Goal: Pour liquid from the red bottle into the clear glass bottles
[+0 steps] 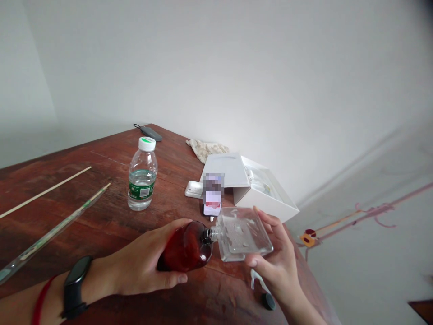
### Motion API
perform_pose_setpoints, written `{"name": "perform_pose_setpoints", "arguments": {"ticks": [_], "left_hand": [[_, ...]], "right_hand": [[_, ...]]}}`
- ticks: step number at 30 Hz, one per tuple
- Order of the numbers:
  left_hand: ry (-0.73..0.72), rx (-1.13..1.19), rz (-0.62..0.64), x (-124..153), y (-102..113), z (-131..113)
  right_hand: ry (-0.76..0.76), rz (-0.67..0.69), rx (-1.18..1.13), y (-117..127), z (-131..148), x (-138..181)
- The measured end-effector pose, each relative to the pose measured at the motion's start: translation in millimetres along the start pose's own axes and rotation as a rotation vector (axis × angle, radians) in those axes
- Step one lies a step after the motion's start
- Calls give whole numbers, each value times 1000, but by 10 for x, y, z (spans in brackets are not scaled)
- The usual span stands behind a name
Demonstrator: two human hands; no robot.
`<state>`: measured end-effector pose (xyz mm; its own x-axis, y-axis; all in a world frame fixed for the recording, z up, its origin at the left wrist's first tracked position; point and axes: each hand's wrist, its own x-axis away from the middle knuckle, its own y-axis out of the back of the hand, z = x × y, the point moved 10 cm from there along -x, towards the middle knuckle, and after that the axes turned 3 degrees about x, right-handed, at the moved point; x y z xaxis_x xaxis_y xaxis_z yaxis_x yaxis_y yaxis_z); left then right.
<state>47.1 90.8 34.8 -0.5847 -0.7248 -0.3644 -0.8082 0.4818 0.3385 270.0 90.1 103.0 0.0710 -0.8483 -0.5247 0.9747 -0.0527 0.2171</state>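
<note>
Our left hand (pixel 158 257) grips the brown bottle (pixel 186 248), our right hand (pixel 279 253) the clear bottle (pixel 245 232), mouths together above the surface (pixel 104 230). A dark cap (pixel 268 301) lies off; we cannot tell how much has passed between.

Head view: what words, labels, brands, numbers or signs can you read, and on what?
No text is readable.
Green water-bottle label: print and barcode, too small.
White bottle cap: green mark, unreadable.
Phone screen: partly pixelated, rest too blurred.
Plastic-sleeved stick: any print too small.
Brown bottle, clear square bottle: no lettering visible.
</note>
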Motion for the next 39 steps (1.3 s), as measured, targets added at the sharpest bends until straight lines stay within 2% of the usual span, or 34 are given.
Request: {"name": "perform_pose_setpoints", "arguments": {"ticks": [6, 19, 28, 39], "left_hand": [[-14, -14, 39, 4, -28, 1], [-22, -41, 34, 17, -25, 33], [23, -51, 31, 32, -17, 99], [25, -61, 31, 29, -15, 68]], "right_hand": [[29, -18, -6, 24, 31, -23], [77, -18, 35, 14, 97, -32], [78, -10, 35, 15, 82, -29], [69, 26, 34, -22, 92, -16]]}}
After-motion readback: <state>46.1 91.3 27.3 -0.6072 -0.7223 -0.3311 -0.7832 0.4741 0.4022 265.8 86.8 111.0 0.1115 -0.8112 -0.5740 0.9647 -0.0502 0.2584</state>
